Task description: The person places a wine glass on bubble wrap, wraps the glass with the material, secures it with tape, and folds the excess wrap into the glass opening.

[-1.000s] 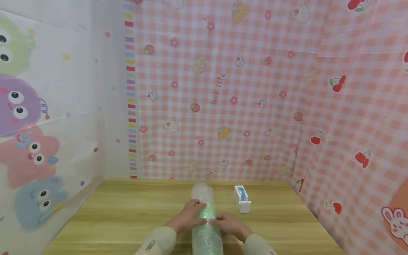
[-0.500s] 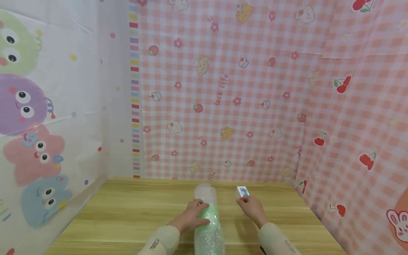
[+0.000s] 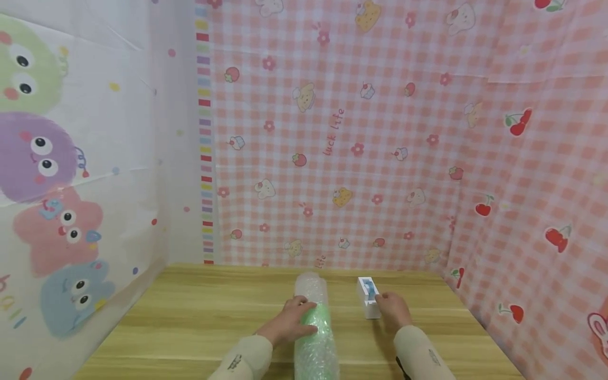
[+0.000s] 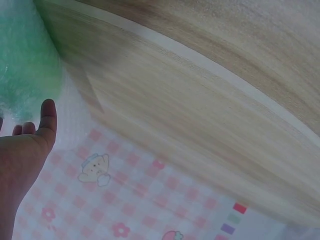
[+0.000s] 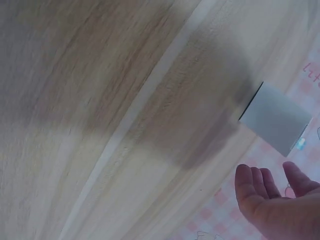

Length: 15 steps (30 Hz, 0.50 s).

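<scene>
A long roll of bubble wrap (image 3: 315, 356), green showing through its clear film, lies lengthwise on the table in the head view. My left hand (image 3: 286, 323) rests on its left side, thumb and fingers spread. In the left wrist view that hand (image 4: 25, 155) touches the wrapped green surface (image 4: 25, 60). Right of the roll stands a white tape dispenser (image 3: 372, 311) with a blue-cored tape roll (image 3: 369, 288). My right hand (image 3: 395, 310) is beside its front end. The right wrist view shows a gap between thumb and fingers, with nothing visible between them, below the dispenser (image 5: 277, 120).
The wood-grain table (image 3: 214, 301) ends at a pink checked cloth (image 3: 332, 174) hanging behind and to the right. A white cloth with cartoon figures (image 3: 128, 211) hangs on the left.
My right hand has left the bubble wrap, reached to the dispenser's front end, then shifted right, uncovering that end. My left hand has stayed on the roll.
</scene>
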Available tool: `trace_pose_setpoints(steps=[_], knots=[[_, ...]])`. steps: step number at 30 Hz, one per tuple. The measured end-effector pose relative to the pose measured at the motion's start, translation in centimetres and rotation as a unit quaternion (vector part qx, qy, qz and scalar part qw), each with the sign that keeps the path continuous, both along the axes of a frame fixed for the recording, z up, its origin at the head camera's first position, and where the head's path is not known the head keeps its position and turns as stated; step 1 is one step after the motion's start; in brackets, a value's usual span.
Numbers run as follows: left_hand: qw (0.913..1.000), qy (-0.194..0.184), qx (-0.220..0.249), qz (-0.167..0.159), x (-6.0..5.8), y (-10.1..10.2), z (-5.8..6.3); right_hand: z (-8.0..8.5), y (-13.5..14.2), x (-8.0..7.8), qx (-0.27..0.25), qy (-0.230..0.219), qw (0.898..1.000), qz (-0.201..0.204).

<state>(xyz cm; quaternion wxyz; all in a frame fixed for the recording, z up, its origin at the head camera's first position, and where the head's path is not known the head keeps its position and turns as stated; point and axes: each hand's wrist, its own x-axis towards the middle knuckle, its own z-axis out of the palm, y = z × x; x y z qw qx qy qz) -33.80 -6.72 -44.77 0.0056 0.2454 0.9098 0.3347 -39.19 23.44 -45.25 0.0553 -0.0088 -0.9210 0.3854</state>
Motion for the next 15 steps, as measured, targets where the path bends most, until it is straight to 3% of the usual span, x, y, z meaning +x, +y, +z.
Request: trace_pose_setpoints(steps=[7,15], knots=[[1.0,-0.003,-0.006,0.003,-0.1,0.3,-0.3,-1.0,0.5,-0.2,-0.025,-0.039,0.999,0.025],[0.9997,-0.018,-0.005,0.014,0.1,0.1,0.0,-1.3,-0.2,-0.3,-0.04,-0.038,0.998,0.032]])
